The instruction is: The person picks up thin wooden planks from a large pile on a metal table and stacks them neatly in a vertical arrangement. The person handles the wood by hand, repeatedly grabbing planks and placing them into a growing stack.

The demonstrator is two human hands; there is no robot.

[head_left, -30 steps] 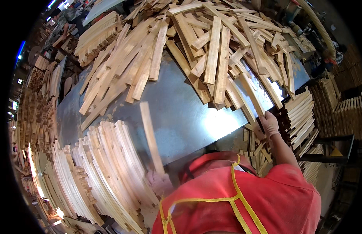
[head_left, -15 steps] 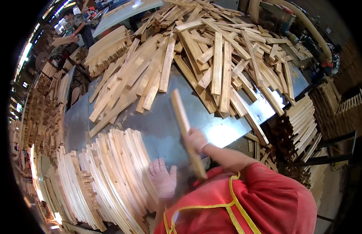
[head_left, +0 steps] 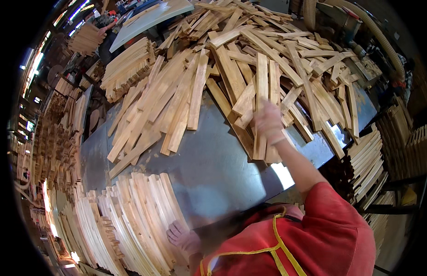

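My left hand [head_left: 183, 237], in a pale glove, rests against the right-hand side of a row of upright wooden strips [head_left: 147, 216] at the near left. Its fingers are extended on the outermost strip and grip nothing. Stretched forward, my gloved right hand [head_left: 268, 123] is over two long wooden strips [head_left: 261, 87] at the front of a loose pile. Motion smears its fingers, so whether they close on a strip is unclear. The pile of wooden strips [head_left: 232, 69] spreads over the far half of a grey metal table [head_left: 213, 184].
A neat stack of strips [head_left: 128, 66] stands at the far left, near a pale tabletop [head_left: 151, 20]. More stacks [head_left: 367, 161] flank the table on the right. A ribbed hose [head_left: 386, 46] curves at the far right. Another person [head_left: 105, 27] handles wood at the upper left.
My right hand no longer holds the strip it carried upright near my body; it has reached forward to the pile. My left hand has moved down and nearer, against the row's side.
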